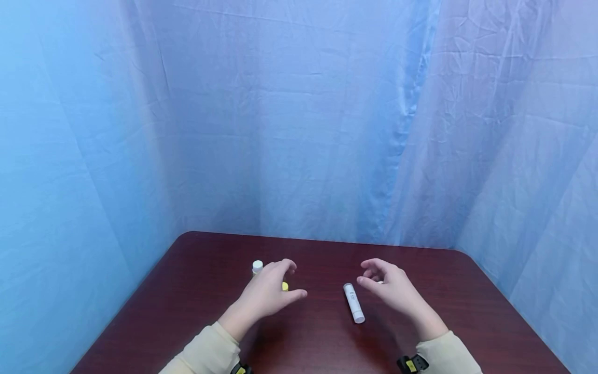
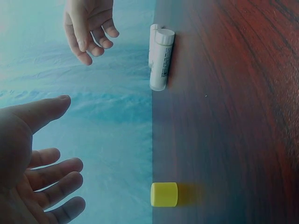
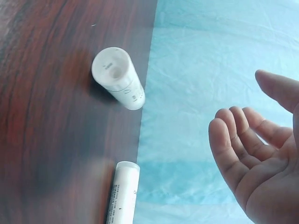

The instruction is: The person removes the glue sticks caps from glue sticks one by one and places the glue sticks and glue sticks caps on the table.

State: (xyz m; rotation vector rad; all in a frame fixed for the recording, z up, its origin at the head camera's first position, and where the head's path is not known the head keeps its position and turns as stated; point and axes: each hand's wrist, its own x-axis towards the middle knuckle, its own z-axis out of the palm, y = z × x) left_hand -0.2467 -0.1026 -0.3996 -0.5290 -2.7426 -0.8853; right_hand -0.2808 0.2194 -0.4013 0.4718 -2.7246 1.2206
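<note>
My left hand hovers over the table with thumb and fingers spread apart, holding nothing. Behind it, partly hidden, are a white-capped tube and a small yellow cap-like piece; the yellow piece shows whole in the left wrist view. On the other side, my right hand floats with loosely bent fingers and an empty palm. A white printed tube, like a glue stick, lies just left of it. Mostly covered by that hand is a second white tube, its round end facing the right wrist camera.
The dark red-brown table has rounded far corners. Pale blue curtains hang behind it and along both sides. A black band with a yellow mark sits at the right sleeve.
</note>
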